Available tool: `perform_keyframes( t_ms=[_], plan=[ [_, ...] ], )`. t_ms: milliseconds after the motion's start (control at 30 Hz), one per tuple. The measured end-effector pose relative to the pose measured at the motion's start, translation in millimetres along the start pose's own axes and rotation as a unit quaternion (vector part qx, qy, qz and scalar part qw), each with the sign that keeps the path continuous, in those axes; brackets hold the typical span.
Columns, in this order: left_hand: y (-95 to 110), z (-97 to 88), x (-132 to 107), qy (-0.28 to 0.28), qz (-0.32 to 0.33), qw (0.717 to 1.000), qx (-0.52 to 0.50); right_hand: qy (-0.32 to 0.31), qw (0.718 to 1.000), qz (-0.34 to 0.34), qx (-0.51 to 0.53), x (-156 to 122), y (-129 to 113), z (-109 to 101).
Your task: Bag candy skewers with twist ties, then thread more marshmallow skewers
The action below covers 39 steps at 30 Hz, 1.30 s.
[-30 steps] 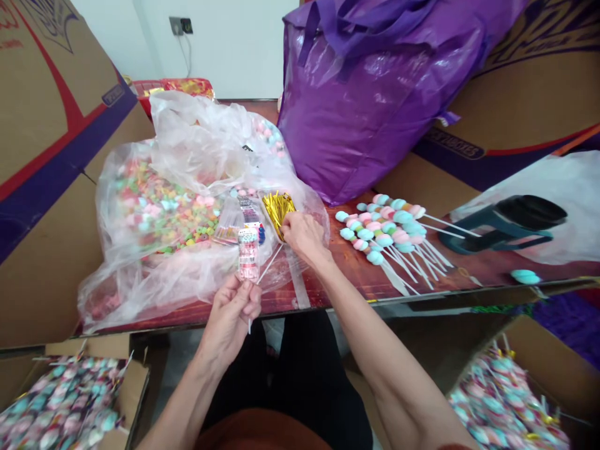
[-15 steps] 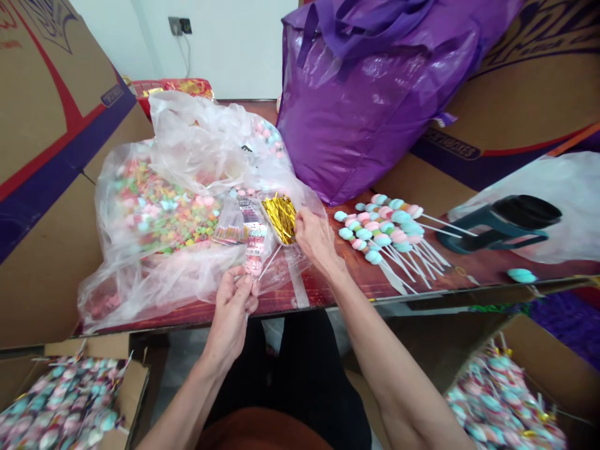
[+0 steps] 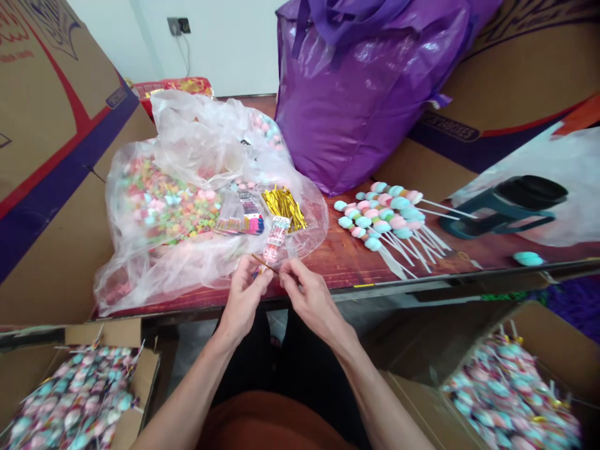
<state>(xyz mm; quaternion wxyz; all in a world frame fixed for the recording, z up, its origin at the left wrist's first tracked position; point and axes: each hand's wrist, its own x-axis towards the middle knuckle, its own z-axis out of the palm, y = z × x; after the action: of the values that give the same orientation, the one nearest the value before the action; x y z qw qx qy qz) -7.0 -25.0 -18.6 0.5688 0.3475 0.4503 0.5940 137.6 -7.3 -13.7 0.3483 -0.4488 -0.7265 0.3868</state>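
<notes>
My left hand [image 3: 244,294] is closed at the gathered lower end of a bagged candy skewer [image 3: 275,240], which points away from me over the table edge. A thin twist tie [image 3: 263,263] runs across the neck of the bag, looking dark from this side. Its right end is pinched in my right hand [image 3: 312,299], close beside the left. Just beyond the skewer lies a pile of gold twist ties [image 3: 285,207]. Left of it are flat printed candy bags [image 3: 246,219] with coloured edges.
Clear plastic [image 3: 187,131] with loose gummies covers the left of the table. Unwrapped candy skewers [image 3: 384,215] and a dark tumbler [image 3: 506,206] lie to the right. A purple bag [image 3: 356,94] stands behind. Boxes of wrapped skewers [image 3: 79,394] sit below on both sides.
My right hand has come from the gold pile to beside my left hand, bringing a twist tie to the bag's neck. The bagged skewer has shifted slightly right.
</notes>
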Motion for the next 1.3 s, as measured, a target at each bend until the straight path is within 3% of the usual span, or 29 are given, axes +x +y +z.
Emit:
perform_keyframes(
  t_ms=[167,333,533,667,800,900,967,1067,1133,1233,1300],
  plan=[
    [-9,1.0,-3,0.007,0.031,0.999,0.039,0.029,0.997,0.048,0.061,-5,2,8],
    [-9,-1.2,-5,0.033,0.024,0.999,0.023,0.06,0.968,0.082,0.229,-8,-4,28],
    [0,-4.3,-11,0.035,-0.012,0.999,-0.024,0.078,0.952,0.087,0.284,-4,-7,38],
    [12,-8.0,-12,-0.019,-0.094,0.99,-0.106,0.06,0.945,0.082,0.312,-4,-6,34],
    [24,-13.6,-14,-0.089,-0.231,0.944,-0.217,0.022,0.94,0.041,0.339,-5,-3,25],
    [27,-15.2,-16,-0.131,-0.278,0.925,-0.226,-0.027,0.945,0.013,0.325,-5,-1,19],
    [25,-13.4,-18,-0.116,-0.249,0.945,-0.176,-0.026,0.962,0.008,0.272,-5,-1,17],
    [16,-8.1,-22,-0.033,-0.107,0.992,-0.053,0.004,0.978,0.018,0.207,-4,-4,21],
    [10,-5.3,-24,0.005,-0.026,0.999,0.024,0.02,0.98,0.033,0.194,-4,-6,24],
    [5,-5.0,-24,0.021,0.003,0.998,0.064,0.046,0.981,0.049,0.179,-5,-10,27],
    [5,-7.1,-20,0.034,-0.035,0.999,0.017,0.047,0.985,0.047,0.157,-6,-11,27]
  ],
)
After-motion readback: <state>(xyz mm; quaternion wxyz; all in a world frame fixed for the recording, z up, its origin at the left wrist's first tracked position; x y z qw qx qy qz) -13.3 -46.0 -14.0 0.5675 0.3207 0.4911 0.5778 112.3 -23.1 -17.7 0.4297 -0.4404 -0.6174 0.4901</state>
